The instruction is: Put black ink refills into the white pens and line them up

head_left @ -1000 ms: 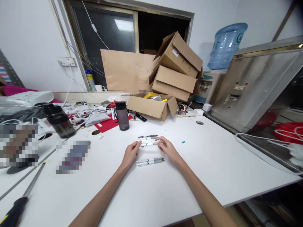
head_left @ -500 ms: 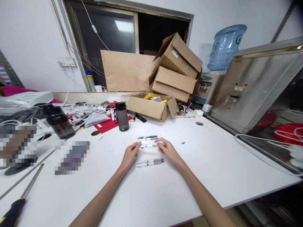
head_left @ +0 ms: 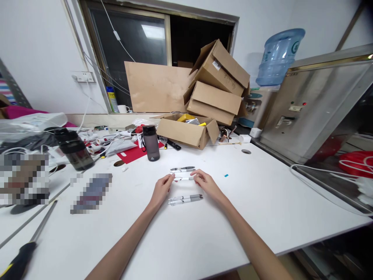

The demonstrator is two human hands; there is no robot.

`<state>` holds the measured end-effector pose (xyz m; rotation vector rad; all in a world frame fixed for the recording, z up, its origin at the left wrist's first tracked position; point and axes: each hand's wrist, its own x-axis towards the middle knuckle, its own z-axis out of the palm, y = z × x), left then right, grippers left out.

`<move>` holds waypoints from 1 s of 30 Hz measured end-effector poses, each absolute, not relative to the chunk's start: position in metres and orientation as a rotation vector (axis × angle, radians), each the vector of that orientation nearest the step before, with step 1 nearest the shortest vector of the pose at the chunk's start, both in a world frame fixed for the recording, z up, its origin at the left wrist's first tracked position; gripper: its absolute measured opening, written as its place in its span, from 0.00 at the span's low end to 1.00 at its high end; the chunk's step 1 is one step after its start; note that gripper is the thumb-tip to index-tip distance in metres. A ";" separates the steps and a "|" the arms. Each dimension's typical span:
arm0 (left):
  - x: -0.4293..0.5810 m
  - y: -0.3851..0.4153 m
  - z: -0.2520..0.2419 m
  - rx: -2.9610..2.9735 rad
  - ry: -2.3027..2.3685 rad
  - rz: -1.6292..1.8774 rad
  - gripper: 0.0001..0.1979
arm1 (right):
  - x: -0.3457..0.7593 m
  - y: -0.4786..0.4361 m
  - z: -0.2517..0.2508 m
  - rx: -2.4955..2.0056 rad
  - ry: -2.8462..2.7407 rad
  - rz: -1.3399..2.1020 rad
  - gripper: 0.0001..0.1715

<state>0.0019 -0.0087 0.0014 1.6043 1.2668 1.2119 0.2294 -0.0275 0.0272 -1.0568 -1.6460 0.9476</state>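
White table [head_left: 262, 210]: three pens (one [head_left: 183, 179] pinched by both hands).

Single head-worn view, angled forward and down across the white table [head_left: 262, 217] from its near edge, facing the window [head_left: 140, 50] beyond the far edge; hands close below centre.

Three pens in a row on the worktop, one between my hands.

My left hand [head_left: 161, 189] and right hand [head_left: 206, 184] hold the ends of the middle pen [head_left: 183, 179]; another pen [head_left: 182, 169] lies behind it, a third pen [head_left: 185, 199] before it; the water bottle [head_left: 150, 142] stands behind-left.
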 end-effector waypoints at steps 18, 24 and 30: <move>0.010 -0.017 0.015 1.540 1.072 1.291 0.20 | 0.229 -0.024 0.032 -0.955 -1.472 1.227 0.17; 0.018 -0.021 0.022 1.426 1.008 1.233 0.18 | 0.223 -0.024 0.027 -0.870 -1.492 1.255 0.17; 0.021 -0.025 0.024 1.409 0.982 1.222 0.19 | 0.215 -0.034 0.027 -0.853 -1.676 1.313 0.19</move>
